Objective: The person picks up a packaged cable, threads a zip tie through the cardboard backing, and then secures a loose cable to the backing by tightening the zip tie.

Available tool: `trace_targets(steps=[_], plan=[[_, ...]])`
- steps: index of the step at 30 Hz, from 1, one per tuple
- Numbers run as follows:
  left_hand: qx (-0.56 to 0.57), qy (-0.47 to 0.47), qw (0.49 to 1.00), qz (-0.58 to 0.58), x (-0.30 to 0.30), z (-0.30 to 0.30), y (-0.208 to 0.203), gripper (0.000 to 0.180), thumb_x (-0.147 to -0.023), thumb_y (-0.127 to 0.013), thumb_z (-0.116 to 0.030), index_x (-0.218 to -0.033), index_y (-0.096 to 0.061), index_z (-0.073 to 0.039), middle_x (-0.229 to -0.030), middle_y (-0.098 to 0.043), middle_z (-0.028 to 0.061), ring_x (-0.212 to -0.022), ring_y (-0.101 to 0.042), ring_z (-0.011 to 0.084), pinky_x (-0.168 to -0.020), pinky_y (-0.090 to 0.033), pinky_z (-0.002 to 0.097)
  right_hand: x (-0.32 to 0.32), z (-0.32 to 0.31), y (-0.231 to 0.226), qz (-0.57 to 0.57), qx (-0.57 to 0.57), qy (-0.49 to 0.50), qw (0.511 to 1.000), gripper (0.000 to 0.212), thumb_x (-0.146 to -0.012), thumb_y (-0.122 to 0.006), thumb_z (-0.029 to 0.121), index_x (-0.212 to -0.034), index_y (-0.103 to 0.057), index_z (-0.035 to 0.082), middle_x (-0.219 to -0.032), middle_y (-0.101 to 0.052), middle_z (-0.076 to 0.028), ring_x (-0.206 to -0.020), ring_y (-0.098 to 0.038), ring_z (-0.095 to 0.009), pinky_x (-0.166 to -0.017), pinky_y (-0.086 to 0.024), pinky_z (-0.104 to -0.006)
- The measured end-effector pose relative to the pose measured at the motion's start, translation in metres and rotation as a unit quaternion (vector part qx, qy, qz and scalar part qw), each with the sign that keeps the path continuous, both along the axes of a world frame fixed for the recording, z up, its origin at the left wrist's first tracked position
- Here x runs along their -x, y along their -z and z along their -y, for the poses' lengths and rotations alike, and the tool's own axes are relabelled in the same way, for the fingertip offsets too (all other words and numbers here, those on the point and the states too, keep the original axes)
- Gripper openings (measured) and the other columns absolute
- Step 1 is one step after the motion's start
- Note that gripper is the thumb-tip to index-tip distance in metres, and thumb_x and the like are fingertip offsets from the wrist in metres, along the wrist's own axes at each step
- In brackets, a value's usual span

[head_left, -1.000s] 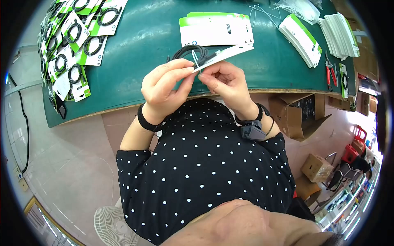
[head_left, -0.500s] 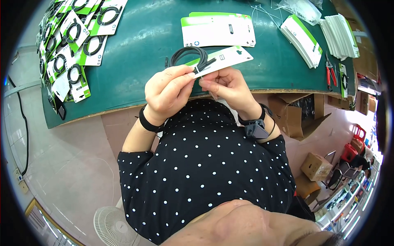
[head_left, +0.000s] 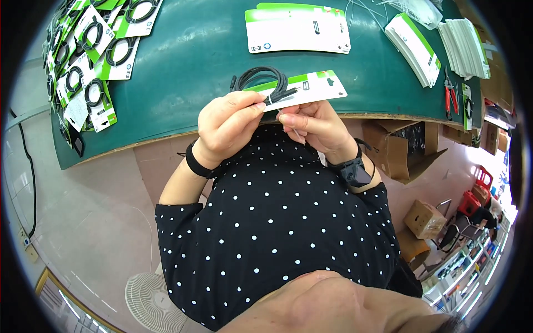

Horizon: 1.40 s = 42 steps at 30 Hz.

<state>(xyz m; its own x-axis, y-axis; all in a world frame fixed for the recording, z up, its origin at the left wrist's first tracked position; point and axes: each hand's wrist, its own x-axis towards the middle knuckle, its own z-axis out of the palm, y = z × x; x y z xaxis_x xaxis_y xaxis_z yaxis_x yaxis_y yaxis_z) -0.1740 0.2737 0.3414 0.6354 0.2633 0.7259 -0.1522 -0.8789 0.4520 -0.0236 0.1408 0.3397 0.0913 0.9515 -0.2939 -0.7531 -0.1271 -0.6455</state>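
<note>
My left hand (head_left: 226,126) is closed at the near edge of the green table, gripping a white and green packaging card (head_left: 323,84) together with a coiled black cable (head_left: 262,73). The coil lies against the card's face, and a thin pale cable tie (head_left: 270,99) crosses it by my left fingertips. Just under the card, my right hand (head_left: 323,129) is closed in a pinch on the tie's tail (head_left: 297,133), which sticks out below the fingers. Part of the tie is hidden by the card and fingers.
Beyond my hands lies a stack of flat cards (head_left: 297,33). More card stacks (head_left: 413,50) and red-handled cutters (head_left: 451,97) are at right. Carded cables pile up (head_left: 91,61) at far left. Loose ties (head_left: 369,11) lie at the back, and an open carton (head_left: 402,150) stands below the table edge.
My right hand has moved a little right and down from the coil, and more of the tie's tail shows. My left hand keeps its grip on card and cable.
</note>
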Motion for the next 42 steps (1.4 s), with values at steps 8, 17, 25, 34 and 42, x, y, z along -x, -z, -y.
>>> trace_targets(steps=[8,17,25,34,42], plan=[[-0.043,0.045,0.996,-0.063,0.029,0.017,0.026,0.02,-0.065,-0.071,0.008,-0.082,-0.062,0.003,-0.089,-0.065,0.0135,-0.076,-0.067,0.0262,-0.065,-0.054,0.031,-0.061,0.044,0.039,0.408,0.017,-0.09,0.909,0.016,-0.085,-0.063,0.001,-0.1,-0.064,-0.003,-0.084,-0.062,-0.005,-0.067,-0.058,-0.01,-0.057,-0.046,-0.0226],[-0.043,0.104,0.982,-0.153,0.041,0.028,0.05,0.02,-0.07,-0.072,-0.001,-0.087,-0.062,0.0,-0.096,-0.064,0.011,-0.089,-0.065,0.0253,-0.082,-0.053,0.041,-0.016,0.005,0.025,0.653,-0.005,0.035,0.757,0.017,-0.083,-0.067,0.01,-0.098,-0.067,0.002,-0.084,-0.06,-0.003,-0.058,-0.05,-0.008,-0.054,-0.041,-0.0215],[0.043,-0.07,0.984,-0.157,0.041,0.026,0.045,0.028,-0.072,-0.075,-0.013,-0.094,-0.062,-0.002,-0.097,-0.061,0.0094,-0.086,-0.061,0.0239,-0.077,-0.051,0.0363,-0.008,-0.01,0.045,0.732,-0.06,0.002,0.679,0.026,-0.076,-0.074,0.018,-0.098,-0.067,0.005,-0.08,-0.059,-0.003,-0.052,-0.047,-0.011,-0.049,-0.04,-0.0233],[0.168,-0.143,0.952,-0.21,0.018,0.02,0.043,0.033,-0.071,-0.072,-0.004,-0.102,-0.062,-0.002,-0.092,-0.062,0.0095,-0.078,-0.058,0.0229,-0.067,-0.049,0.0325,-0.018,-0.012,0.042,0.666,-0.053,-0.013,0.744,0.022,-0.072,-0.076,0.015,-0.087,-0.064,0.005,-0.076,-0.056,-0.002,-0.052,-0.046,-0.011,-0.049,-0.039,-0.0244],[0.169,-0.092,0.958,-0.213,0.011,0.01,0.044,0.035,-0.068,-0.065,0.003,-0.103,-0.064,-0.003,-0.092,-0.062,0.0099,-0.081,-0.059,0.0266,-0.07,-0.048,0.0349,-0.027,-0.019,0.033,0.653,-0.046,-0.053,0.755,0.022,-0.071,-0.076,0.013,-0.087,-0.062,0.005,-0.075,-0.054,-0.002,-0.052,-0.047,-0.011,-0.05,-0.039,-0.0246]])
